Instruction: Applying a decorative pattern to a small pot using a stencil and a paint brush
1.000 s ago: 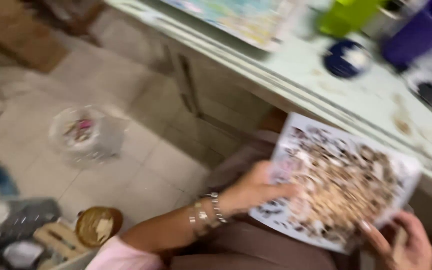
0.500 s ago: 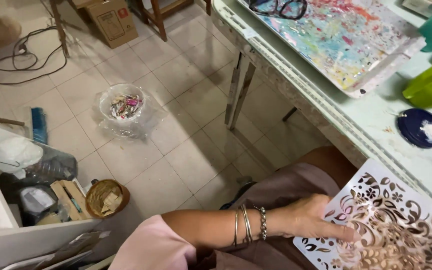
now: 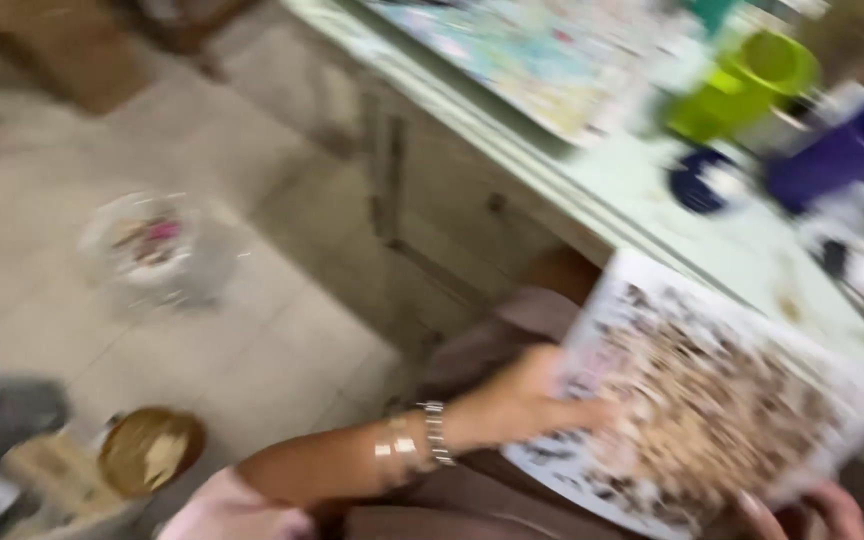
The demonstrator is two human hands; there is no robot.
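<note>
The head view is blurred by motion. The left hand [image 3: 524,405], with bracelets at the wrist, has its fingers closed over the left edge of a white stencil sheet [image 3: 707,405], cut with a dark scrolling pattern and smeared brown. The sheet is held tilted over the person's lap, its far edge lying by the rim of the pale tabletop [image 3: 652,215]. The right hand [image 3: 810,510] shows only as fingertips at the bottom of the frame, curled around the sheet's lower right corner; how tightly it grips cannot be told.

On the tabletop, beyond the sheet, sit a small dark blue dish [image 3: 704,182], a lime green cup [image 3: 742,85], a purple container [image 3: 842,155] and a multicoloured painted board [image 3: 542,60]. On the tiled floor [image 3: 282,330] to the left stand a clear plastic tub [image 3: 147,245] with pink bits inside and a round brown bowl [image 3: 150,450].
</note>
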